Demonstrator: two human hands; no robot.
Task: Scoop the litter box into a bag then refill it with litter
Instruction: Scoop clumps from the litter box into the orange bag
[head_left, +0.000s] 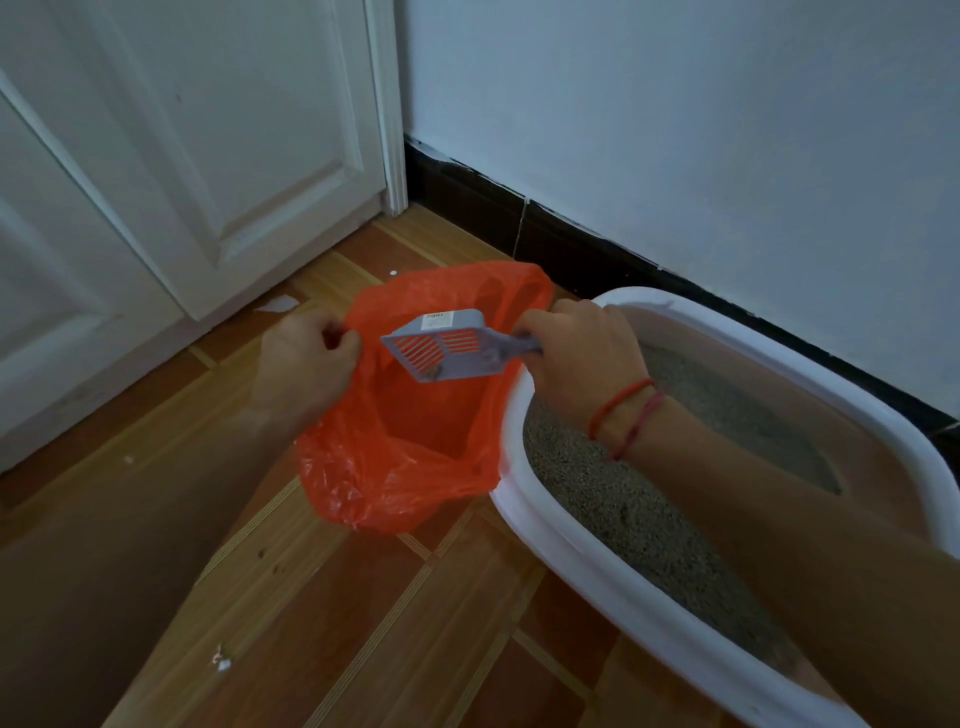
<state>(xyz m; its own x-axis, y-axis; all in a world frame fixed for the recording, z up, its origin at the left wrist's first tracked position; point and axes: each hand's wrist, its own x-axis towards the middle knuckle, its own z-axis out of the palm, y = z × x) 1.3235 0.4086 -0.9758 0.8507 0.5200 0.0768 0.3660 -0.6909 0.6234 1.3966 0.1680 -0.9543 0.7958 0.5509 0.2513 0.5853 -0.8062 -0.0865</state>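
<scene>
— Head view, left to right?
— The left hand (306, 353) pinches the orange bag (415, 447) open; the scoop (441, 345), handle gripped by the right hand (582, 358), points left over its mouth; the litter box (566, 551) lies under that wrist.

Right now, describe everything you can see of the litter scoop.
The litter scoop is grey-blue plastic, with a slotted floor and a white label on its back wall. The right hand grips its handle, holding it tilted, front edge down, above the orange bag. A few dark bits sit near its front edge.
</scene>
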